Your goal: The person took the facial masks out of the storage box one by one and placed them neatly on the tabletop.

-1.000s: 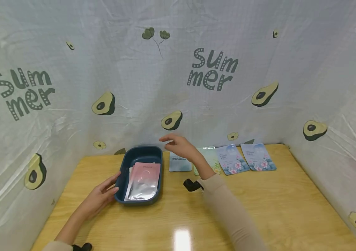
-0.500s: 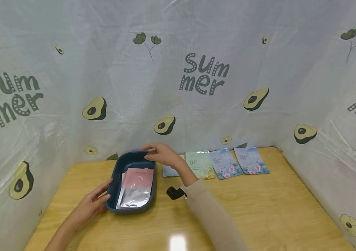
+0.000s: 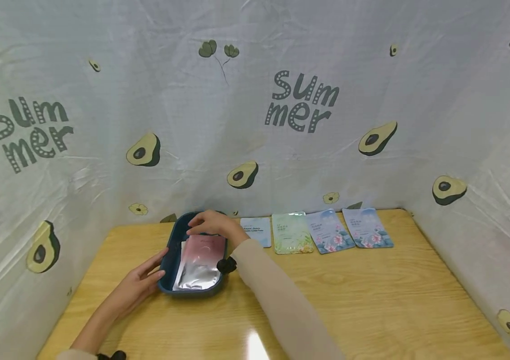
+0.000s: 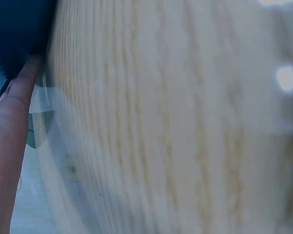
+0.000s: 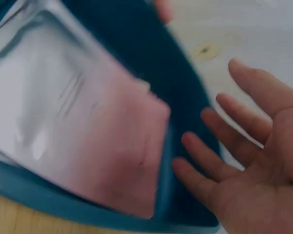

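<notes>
A dark blue bin (image 3: 171, 265) stands on the left part of the wooden table. Inside lies a pink and silver sheet-mask packet (image 3: 203, 257), overlapping a whitish packet (image 3: 180, 272) whose edge shows at its left. My left hand (image 3: 138, 282) rests its fingertips against the bin's left side, one finger stretched along it in the left wrist view. Over the bin's far end is my right hand (image 3: 213, 225), near the pink packet's top edge. Seen from the right wrist, its fingers (image 5: 200, 148) are spread and relaxed, with nothing between them.
Right of the bin, several packets lie in a row along the back: a pale blue one (image 3: 257, 231), a green one (image 3: 292, 234) and two lilac ones with flowers (image 3: 330, 231). A white printed cloth (image 3: 300, 165) hangs close behind the table.
My right hand has moved left and down, from above the pale blue packet to over the bin. My left hand stays at the bin's side. The head view has shifted a little.
</notes>
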Action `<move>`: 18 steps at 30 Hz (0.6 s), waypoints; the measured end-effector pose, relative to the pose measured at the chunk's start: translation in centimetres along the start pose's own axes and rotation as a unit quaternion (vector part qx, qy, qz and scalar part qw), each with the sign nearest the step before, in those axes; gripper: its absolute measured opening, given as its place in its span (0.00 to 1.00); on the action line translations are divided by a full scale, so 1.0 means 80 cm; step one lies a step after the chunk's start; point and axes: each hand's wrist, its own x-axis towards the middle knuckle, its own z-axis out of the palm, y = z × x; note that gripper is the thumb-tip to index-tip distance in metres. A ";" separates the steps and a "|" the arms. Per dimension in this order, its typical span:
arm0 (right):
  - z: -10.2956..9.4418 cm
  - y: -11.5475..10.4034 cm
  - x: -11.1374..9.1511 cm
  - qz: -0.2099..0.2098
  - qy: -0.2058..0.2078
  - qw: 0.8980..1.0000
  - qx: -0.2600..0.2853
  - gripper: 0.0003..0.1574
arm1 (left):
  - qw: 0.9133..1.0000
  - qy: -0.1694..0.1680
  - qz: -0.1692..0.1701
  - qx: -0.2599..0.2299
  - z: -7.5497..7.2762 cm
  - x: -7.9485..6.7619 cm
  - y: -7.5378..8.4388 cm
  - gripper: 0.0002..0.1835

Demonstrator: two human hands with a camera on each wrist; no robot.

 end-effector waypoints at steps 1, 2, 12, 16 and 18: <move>0.002 0.002 0.002 0.018 0.002 1.000 -0.023 0.28 | 1.000 0.000 -0.001 -0.001 0.000 0.001 0.000 0.36; 0.003 0.003 0.003 0.036 0.005 0.998 -0.046 0.28 | 1.000 0.001 -0.004 -0.001 0.000 0.002 0.000 0.36; 0.027 -0.006 0.014 0.112 -0.012 0.975 -0.192 0.26 | 1.000 0.006 -0.010 -0.008 0.000 0.002 -0.007 0.36; 0.024 -0.009 0.018 0.089 -0.014 0.975 -0.201 0.27 | 1.000 -0.005 0.005 -0.012 -0.002 0.003 -0.007 0.36; 0.019 -0.010 0.016 0.082 -0.024 0.975 -0.204 0.28 | 1.000 -0.008 0.009 -0.011 -0.001 0.006 -0.007 0.36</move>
